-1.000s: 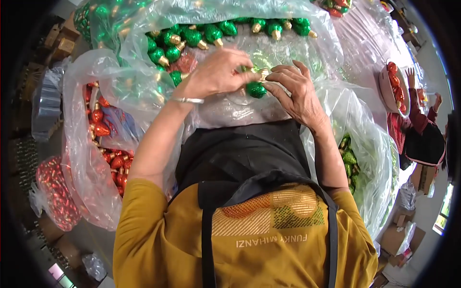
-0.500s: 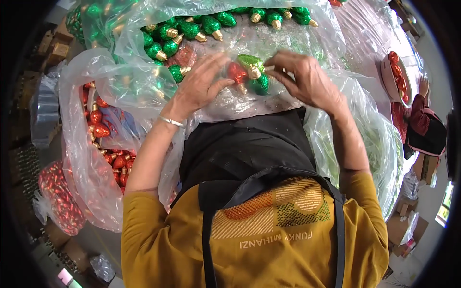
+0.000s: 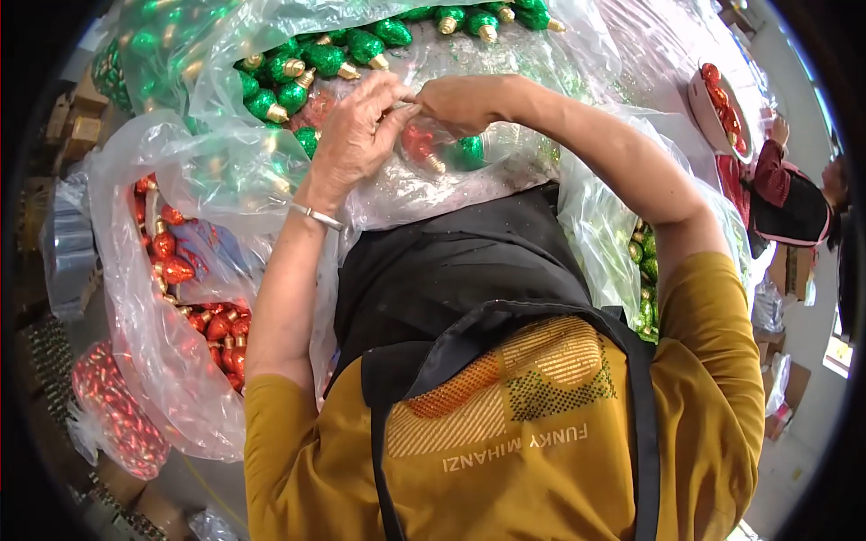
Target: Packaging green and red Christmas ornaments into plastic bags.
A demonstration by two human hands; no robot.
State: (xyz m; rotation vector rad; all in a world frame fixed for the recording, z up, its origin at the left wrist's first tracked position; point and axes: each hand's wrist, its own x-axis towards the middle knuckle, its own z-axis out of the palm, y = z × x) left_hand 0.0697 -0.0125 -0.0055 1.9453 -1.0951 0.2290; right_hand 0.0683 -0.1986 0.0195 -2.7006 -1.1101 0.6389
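My left hand [image 3: 354,135] and my right hand [image 3: 463,104] meet at the fingertips above the plastic-covered work surface. Both are closed in a pinch, and whatever lies between the fingers is hidden or too small to make out. Just below them lies a glittery red bulb ornament [image 3: 419,142] with a gold cap. Beside it, partly covered by my right hand, is a dark green bulb ornament [image 3: 470,151]. Another green bulb [image 3: 308,141] rests by my left wrist. No light green bulb shows near my hands.
Several green bulbs [image 3: 365,47] lie along the far side under clear plastic. An open bag of red bulbs [image 3: 219,329] is at my left, and one of light green bulbs [image 3: 646,270] at my right. A white basin [image 3: 706,113] holds red bulbs near another person [image 3: 789,203].
My right hand has swung left to meet my left hand. The light green bulb that was beside it is out of sight. My view has shifted, showing more bulbs in the right bag.
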